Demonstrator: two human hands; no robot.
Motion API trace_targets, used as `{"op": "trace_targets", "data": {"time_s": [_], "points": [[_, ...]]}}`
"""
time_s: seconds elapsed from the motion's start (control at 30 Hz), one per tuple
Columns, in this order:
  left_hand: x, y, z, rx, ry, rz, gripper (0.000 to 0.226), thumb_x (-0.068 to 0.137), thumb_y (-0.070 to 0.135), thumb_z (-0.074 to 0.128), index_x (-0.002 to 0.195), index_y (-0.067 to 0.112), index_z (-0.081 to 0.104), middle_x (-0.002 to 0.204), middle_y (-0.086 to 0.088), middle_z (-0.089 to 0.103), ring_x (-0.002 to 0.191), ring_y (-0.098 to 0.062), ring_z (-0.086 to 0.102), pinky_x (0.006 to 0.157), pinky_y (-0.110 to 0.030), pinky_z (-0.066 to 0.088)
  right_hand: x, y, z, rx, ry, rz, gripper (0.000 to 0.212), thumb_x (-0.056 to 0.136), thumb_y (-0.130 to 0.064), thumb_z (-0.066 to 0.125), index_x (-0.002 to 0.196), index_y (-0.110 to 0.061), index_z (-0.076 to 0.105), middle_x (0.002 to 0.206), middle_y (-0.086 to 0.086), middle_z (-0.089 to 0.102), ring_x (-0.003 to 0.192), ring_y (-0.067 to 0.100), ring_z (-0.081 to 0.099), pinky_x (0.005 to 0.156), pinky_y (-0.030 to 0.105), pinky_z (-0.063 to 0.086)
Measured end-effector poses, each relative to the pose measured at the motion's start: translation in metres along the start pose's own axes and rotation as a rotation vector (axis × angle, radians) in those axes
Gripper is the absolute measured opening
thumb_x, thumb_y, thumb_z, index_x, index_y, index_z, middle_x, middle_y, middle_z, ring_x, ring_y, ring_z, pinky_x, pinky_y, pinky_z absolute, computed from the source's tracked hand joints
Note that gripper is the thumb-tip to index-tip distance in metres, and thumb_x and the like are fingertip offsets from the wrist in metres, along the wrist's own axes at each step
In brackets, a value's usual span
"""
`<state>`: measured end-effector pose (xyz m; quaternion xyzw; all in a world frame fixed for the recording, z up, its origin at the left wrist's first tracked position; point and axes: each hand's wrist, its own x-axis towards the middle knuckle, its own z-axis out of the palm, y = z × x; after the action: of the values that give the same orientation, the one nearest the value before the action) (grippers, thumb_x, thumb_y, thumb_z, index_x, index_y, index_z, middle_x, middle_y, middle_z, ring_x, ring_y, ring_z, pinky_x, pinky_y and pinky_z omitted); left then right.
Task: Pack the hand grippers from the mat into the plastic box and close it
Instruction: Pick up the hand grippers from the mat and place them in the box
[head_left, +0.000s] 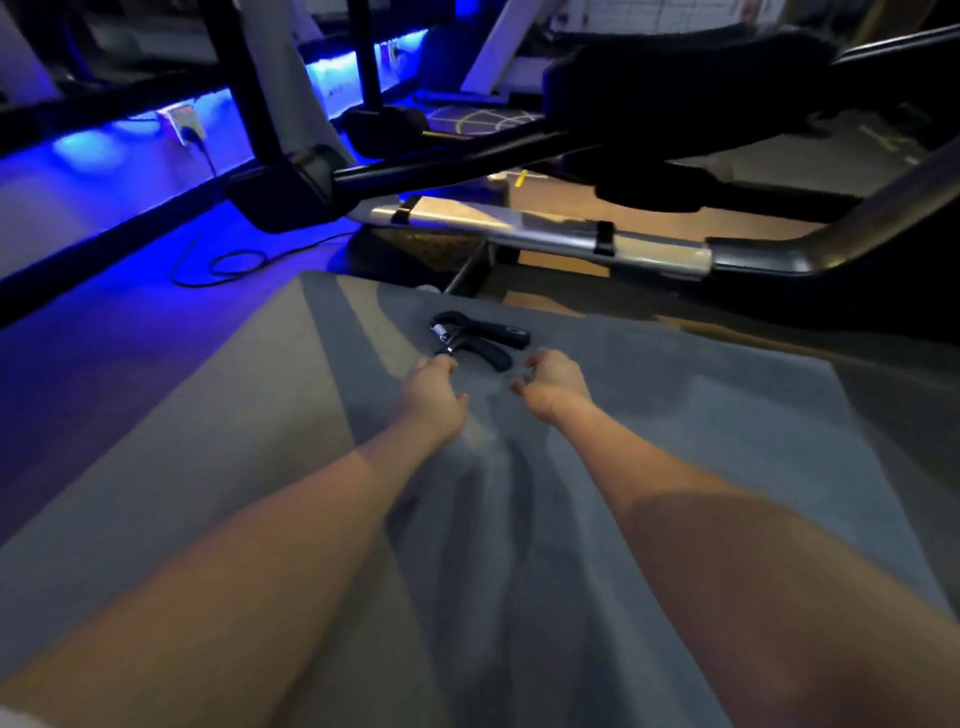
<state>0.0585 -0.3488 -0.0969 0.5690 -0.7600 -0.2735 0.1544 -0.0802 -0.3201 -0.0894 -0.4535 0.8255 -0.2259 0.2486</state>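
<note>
Head | hand gripper (478, 338) on mat (675, 415) | left fingers (441, 364) touching it | right fingers (530, 364) beside, loosely curled, empty

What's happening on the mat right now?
A person reaches both bare arms out over a grey mat. The left hand is at the near end of a black hand gripper lying on the mat; contact is unclear. The right hand hovers beside it, fingers loosely curled, holding nothing. No plastic box is in view.

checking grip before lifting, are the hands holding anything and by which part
Left hand touches the hand gripper at its spring end; a grip cannot be told. Right hand holds nothing.
</note>
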Motion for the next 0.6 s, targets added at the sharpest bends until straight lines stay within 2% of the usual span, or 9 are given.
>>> {"op": "trace_targets", "data": {"time_s": [0.27,0.47,0.6], "points": [[0.073,-0.034,0.026,0.069,0.035,-0.007,0.048,0.087,0.019,0.059,0.132,0.011,0.047,0.137,-0.01,0.045,0.128,-0.027,0.044,0.108,-0.035,0.036,0.083,0.001,0.052,-0.061,0.09,-0.049,0.045,0.09,-0.025,0.059,0.129,-0.005,0.05,0.137,0.016,0.043,0.125,0.036,0.045,0.101,0.043,0.042],[0.087,-0.046,0.036,0.091,0.053,0.007,0.047,0.088,0.02,0.058,0.132,0.011,0.047,0.136,-0.01,0.046,0.126,-0.027,0.046,0.105,-0.037,0.038,0.103,0.006,0.071,-0.062,0.2,-0.064,0.033,0.089,-0.018,0.061,0.12,-0.005,0.06,0.129,0.015,0.052,0.12,0.034,0.049,0.094,0.041,0.046],[0.083,-0.047,0.043,-0.016,0.114,-0.043,0.039,0.088,0.021,0.058,0.125,0.01,0.052,0.129,-0.012,0.053,0.117,-0.028,0.052,0.099,-0.035,0.042,0.093,0.014,0.07,-0.023,0.254,-0.046,0.026,0.09,-0.017,0.059,0.111,-0.003,0.065,0.121,0.016,0.059,0.116,0.034,0.053,0.09,0.037,0.047]]}}
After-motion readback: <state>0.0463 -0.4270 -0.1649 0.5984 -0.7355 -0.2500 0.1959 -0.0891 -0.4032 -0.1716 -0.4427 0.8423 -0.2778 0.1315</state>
